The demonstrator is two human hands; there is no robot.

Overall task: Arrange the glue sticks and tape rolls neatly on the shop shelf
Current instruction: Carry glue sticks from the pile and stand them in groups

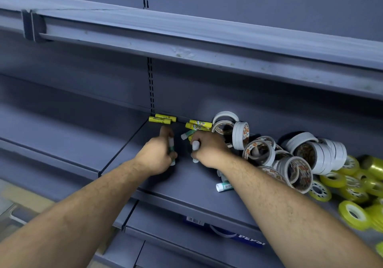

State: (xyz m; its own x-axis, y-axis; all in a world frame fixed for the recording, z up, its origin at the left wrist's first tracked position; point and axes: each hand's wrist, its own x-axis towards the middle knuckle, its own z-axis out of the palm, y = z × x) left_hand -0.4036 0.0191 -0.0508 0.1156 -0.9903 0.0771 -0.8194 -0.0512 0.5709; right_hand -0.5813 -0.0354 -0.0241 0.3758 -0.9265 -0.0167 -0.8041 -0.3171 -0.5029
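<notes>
Grey metal shelving filled the view, and the work lay on the middle shelf (145, 176). White tape rolls (290, 155) sat heaped at the right, with yellow tape rolls (352, 186) spilled beyond them. The left hand (157, 155) was curled round a white-and-green glue stick (171, 143); the right hand (209, 150) gripped a second glue stick (195, 145) just beside it. Yellow glue sticks (162, 119) lay in pairs against the back wall; a loose glue stick (224, 186) lay near the front edge. Sticks appeared light, rigid and likely to roll: grip mid-barrel. Rolls appeared stiff: take by the rim.
</notes>
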